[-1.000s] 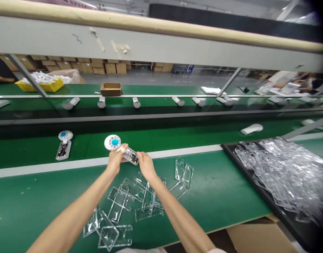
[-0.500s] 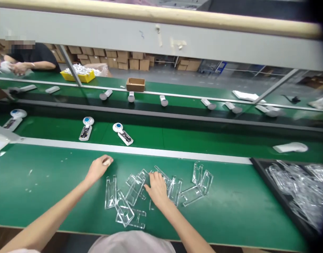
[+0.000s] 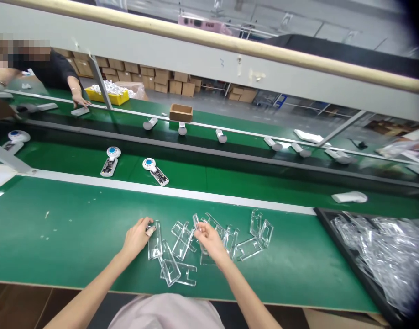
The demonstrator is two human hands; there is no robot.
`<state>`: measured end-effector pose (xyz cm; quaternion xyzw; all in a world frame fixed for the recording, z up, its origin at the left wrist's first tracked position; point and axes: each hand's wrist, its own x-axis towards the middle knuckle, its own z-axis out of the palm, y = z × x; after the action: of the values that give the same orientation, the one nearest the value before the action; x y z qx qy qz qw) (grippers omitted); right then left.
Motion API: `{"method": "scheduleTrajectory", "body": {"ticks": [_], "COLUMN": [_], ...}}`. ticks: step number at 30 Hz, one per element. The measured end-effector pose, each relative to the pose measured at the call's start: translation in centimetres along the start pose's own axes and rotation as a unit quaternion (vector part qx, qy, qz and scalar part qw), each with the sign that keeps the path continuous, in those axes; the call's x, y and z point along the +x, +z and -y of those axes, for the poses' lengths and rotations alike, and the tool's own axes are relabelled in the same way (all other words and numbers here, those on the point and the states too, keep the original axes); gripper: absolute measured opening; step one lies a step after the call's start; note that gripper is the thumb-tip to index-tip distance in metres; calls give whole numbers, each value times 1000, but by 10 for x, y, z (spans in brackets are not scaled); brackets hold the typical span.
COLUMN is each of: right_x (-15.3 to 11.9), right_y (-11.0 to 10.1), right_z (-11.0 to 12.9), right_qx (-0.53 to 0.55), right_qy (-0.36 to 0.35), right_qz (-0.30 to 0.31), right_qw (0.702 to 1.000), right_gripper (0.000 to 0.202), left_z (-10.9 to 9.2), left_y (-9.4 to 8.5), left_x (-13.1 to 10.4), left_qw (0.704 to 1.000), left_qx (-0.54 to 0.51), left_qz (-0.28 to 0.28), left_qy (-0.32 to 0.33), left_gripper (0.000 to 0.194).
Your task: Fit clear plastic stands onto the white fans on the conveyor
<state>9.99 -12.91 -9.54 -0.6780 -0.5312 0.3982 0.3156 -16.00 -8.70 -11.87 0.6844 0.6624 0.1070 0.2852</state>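
Observation:
My left hand [image 3: 138, 236] has its fingers closed at the upper end of a clear plastic frame [image 3: 155, 251], the leftmost of a loose group on the green work surface. A pale covering shows on its thumb. My right hand [image 3: 211, 240] pinches another clear frame [image 3: 195, 220], whose end sticks up past the fingertips; the rest is hidden by the hand. Between and below the hands lie several more clear frames [image 3: 178, 273], some overlapping. Further ones [image 3: 249, 249] lie to the right of my right hand.
A black tray [image 3: 346, 260] heaped with clear plastic parts stands at the right. White handheld devices [image 3: 155, 172] with exposed circuit boards lie on the green belt beyond the white rail [image 3: 182, 193]. Across the line, a person's hand [image 3: 80, 101] touches a white part near a yellow bin [image 3: 118, 98].
My left hand has moved right and down to the leftmost clear frame. My right hand has lifted one frame's end from the group. The view has tilted; the person opposite has reached forward.

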Motion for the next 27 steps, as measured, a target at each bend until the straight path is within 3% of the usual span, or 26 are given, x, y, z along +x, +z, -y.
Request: {"method": "scheduleTrajectory", "body": {"ticks": [6, 9, 13, 18, 23, 25, 27], "right_x": [-31, -33, -30, -31, -25, -18, -13], "right_y": [29, 40, 41, 22, 6, 5, 6], "right_z": [9, 14, 14, 22, 38, 37, 30], "right_qx": [-186, -278, -322, -363, -429, -436, -436], "right_qy": [5, 17, 8, -156, -377, -425, -446], "right_qz": [-63, -63, -63, -34, 120, 176, 205], "right_qw": [981, 958, 944, 918, 812, 774, 754], "right_gripper": [31, 32, 36, 47, 53, 45, 37], "left_z": [20, 25, 30, 37, 35, 31, 25], "left_y": [-9, -12, -11, -20, -41, -46, -47], "left_x": [8, 13, 19, 23, 27, 28, 27], "left_qw": [996, 990, 979, 967, 960, 958, 956], "left_qx": [-84, -129, -186, -234, -256, -263, -265], "left_qz": [22, 38, 76, 97, 100, 101, 103], "left_qy": [36, 32, 21, 24, 48, 54, 65], "left_gripper": [18, 22, 28, 31, 30, 31, 31]}}
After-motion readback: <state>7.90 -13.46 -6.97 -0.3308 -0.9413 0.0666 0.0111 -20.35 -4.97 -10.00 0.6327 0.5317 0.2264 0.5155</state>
